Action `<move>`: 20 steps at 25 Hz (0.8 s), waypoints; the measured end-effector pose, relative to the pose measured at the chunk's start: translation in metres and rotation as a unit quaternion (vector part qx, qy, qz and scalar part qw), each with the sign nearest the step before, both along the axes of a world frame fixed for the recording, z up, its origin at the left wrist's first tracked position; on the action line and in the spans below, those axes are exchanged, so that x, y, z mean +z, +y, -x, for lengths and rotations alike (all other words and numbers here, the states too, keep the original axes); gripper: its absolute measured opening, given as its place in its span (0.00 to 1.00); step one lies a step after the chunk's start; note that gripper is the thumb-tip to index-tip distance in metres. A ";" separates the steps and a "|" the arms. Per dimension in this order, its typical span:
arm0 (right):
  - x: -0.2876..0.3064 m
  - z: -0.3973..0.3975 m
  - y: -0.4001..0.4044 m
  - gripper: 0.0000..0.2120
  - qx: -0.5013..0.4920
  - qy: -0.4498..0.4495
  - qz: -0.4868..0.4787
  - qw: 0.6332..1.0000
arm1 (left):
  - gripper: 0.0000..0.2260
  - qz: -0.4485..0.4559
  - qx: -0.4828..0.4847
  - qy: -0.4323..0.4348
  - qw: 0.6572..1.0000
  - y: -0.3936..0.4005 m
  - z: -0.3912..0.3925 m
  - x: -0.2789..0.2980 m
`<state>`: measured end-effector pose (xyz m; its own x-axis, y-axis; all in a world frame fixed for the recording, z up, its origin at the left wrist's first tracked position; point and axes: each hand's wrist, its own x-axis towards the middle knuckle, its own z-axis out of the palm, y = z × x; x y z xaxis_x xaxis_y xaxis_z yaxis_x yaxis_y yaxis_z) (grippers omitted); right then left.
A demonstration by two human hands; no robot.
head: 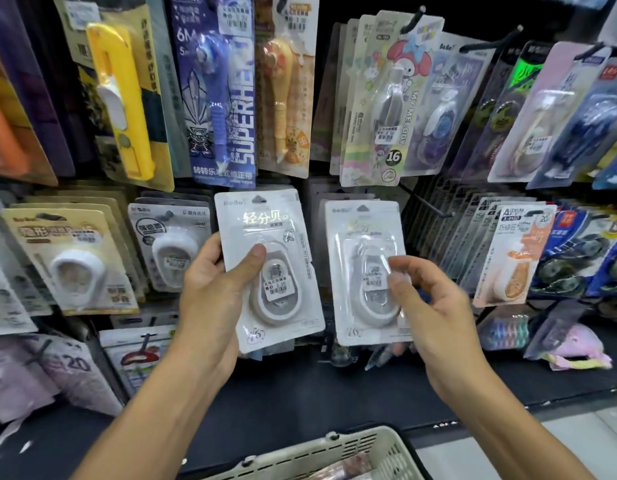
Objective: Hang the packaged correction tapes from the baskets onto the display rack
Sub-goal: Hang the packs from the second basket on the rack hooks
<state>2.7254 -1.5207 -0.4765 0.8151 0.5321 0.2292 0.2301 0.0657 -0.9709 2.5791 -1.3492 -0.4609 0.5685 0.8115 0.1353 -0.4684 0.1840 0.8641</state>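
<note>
Held pack (269,268) left of hung pack (367,271), basket (334,452) below both.

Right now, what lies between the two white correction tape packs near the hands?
Head view: nothing between the left-held pack and the right pack, only a dark gap of rack behind.

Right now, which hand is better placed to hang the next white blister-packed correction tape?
Left. The left hand already grips a white blister-packed correction tape in front of the rack, whereas the right hand only fingers the matching white pack, seemingly already hung.
</note>
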 end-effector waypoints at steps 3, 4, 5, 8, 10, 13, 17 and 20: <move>0.002 0.004 -0.003 0.09 -0.041 -0.016 -0.004 0.999 | 0.17 -0.003 -0.003 0.008 1.000 -0.004 0.000 0.001; 0.002 0.004 -0.005 0.09 -0.063 -0.010 -0.018 0.998 | 0.16 0.000 -0.002 0.011 1.000 -0.006 -0.001 0.001; 0.003 0.005 -0.005 0.09 -0.077 -0.005 -0.028 0.997 | 0.15 0.005 0.002 0.014 1.000 -0.006 -0.001 0.002; 0.006 0.005 -0.005 0.09 -0.090 0.015 -0.030 0.995 | 0.12 0.018 0.016 0.022 0.999 -0.007 -0.001 0.003; 0.011 0.003 -0.006 0.09 -0.094 0.052 -0.032 0.994 | 0.12 0.024 0.015 0.022 0.999 -0.007 -0.001 0.003; 0.019 -0.008 -0.009 0.07 -0.104 0.055 0.001 0.993 | 0.13 0.026 0.007 0.017 0.999 -0.007 -0.003 0.001; 0.018 -0.003 -0.003 0.21 0.040 0.039 0.125 0.991 | 0.17 0.015 -0.023 -0.008 1.000 -0.008 -0.008 -0.003; 0.007 0.016 0.008 0.32 0.105 -0.024 0.082 0.991 | 0.18 0.008 -0.062 -0.004 0.998 -0.013 -0.018 -0.008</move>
